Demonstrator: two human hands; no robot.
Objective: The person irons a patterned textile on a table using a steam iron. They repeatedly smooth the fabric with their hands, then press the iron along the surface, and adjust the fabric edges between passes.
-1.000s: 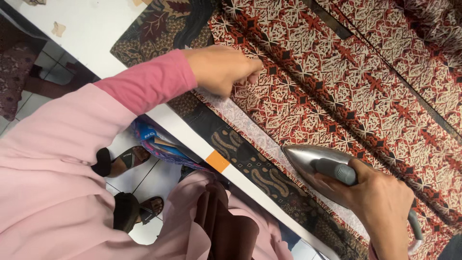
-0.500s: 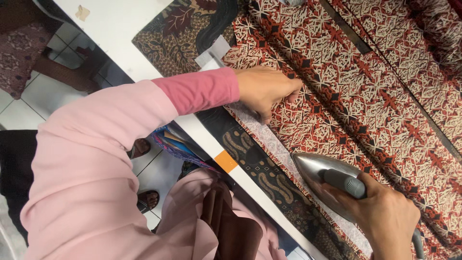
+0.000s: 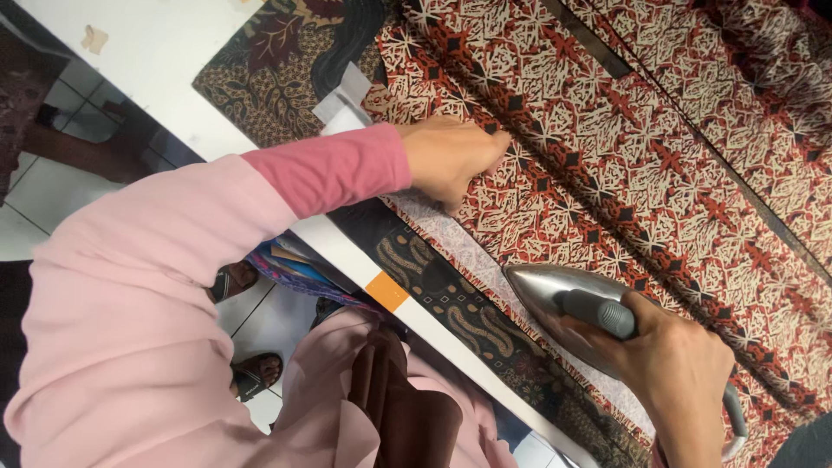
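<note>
Pressing step, by the look of it: right hand [image 3: 685, 373] wrapped in a full grip round the grey handle of the steel iron [image 3: 572, 316], sole down on the white interfacing strip [image 3: 468, 251] along the near edge of the red patterned cloth [image 3: 607, 147]. Left hand [image 3: 451, 156] further up that strip from the iron, fingers curled and pinning the cloth flat, holding nothing. Next move likely calling for a slow slide toward that hand with the strip kept aligned; small orange square label [image 3: 386, 291] on the white bench [image 3: 165, 52] edge, just below the iron's tip.
</note>
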